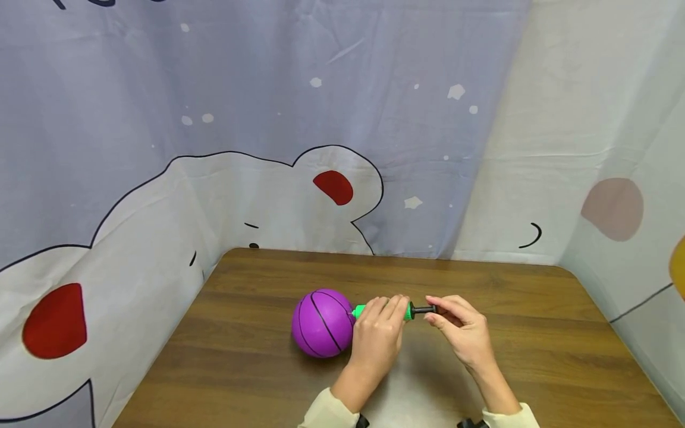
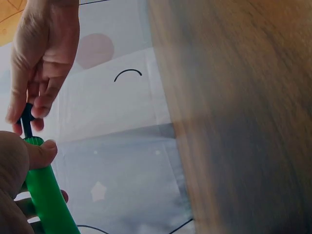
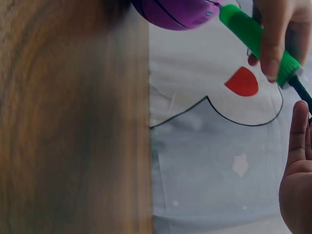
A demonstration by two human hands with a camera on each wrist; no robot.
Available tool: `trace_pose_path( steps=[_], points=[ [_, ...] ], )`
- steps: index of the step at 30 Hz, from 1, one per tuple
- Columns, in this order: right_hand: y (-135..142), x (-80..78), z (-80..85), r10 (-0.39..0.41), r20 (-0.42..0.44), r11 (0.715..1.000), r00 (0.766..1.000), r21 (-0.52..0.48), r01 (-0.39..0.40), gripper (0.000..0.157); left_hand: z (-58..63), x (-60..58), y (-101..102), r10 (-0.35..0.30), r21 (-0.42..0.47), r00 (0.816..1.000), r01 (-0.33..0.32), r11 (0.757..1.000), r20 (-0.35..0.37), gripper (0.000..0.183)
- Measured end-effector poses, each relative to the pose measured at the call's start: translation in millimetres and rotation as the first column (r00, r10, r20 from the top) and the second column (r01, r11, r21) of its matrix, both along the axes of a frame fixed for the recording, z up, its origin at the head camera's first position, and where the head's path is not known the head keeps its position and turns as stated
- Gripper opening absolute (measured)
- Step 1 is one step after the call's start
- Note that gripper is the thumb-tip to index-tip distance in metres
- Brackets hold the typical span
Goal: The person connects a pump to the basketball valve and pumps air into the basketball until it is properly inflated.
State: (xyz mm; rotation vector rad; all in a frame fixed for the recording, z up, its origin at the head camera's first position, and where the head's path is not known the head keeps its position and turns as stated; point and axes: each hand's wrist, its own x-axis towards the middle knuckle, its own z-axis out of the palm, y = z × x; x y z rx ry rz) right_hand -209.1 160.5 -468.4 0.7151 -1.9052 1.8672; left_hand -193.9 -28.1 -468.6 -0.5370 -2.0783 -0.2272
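A purple ball (image 1: 323, 324) with black lines rests on the table, left of both hands. Against its right side points a green hand pump (image 3: 243, 30), whose thin tip meets the ball. My left hand (image 1: 379, 334) grips the pump's green barrel from above, fingers wrapped round it. At the pump's other end, my right hand (image 1: 464, 331) pinches the black plunger handle (image 2: 26, 115) between thumb and fingers. Part of the black rod (image 1: 423, 309) shows between barrel and handle. The left palm hides the middle of the barrel.
The brown wooden table (image 1: 257, 392) extends round the hands on all sides. Behind it and at its sides hangs a printed cloth (image 1: 299, 107) with cartoon shapes, meeting the table's far edge.
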Motion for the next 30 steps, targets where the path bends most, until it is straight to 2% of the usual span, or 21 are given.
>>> trace_pose_path(
  steps=[7, 15, 20, 26, 30],
  points=[
    [-6.3, -1.1, -6.5, 0.026, -0.031, 0.999, 0.999, 0.02, -0.025, 0.032, -0.4, 0.2, 2.5, -0.01, -0.008, 1.0, 0.01, 1.0, -0.012, 0.032],
    [-1.2, 2.3, -3.7, 0.02, -0.013, 0.999, 1.0, 0.033, -0.02, 0.032, 1.2, 3.5, 0.7, -0.02, -0.024, 0.997, 0.022, 0.999, 0.076, 0.035],
    [8.4, 3.9, 1.0, 0.009, -0.005, 0.999, 1.0, 0.033, -0.009, 0.032, 1.1, 3.7, -2.6, -0.028, -0.023, 0.995, 0.03, 0.999, 0.1, 0.037],
    [34.4, 7.6, 12.5, -0.048, 0.07, 0.998, 0.996, -0.046, 0.051, 0.032, 0.8, 1.9, -8.5, -0.029, -0.008, 0.996, 0.029, 1.0, 0.087, 0.041],
    [49.9, 9.8, 20.2, -0.075, 0.09, 0.99, 0.993, -0.111, 0.085, 0.032, 1.2, 1.3, -10.5, -0.03, -0.003, 0.997, 0.031, 1.0, 0.064, 0.042]
  ],
)
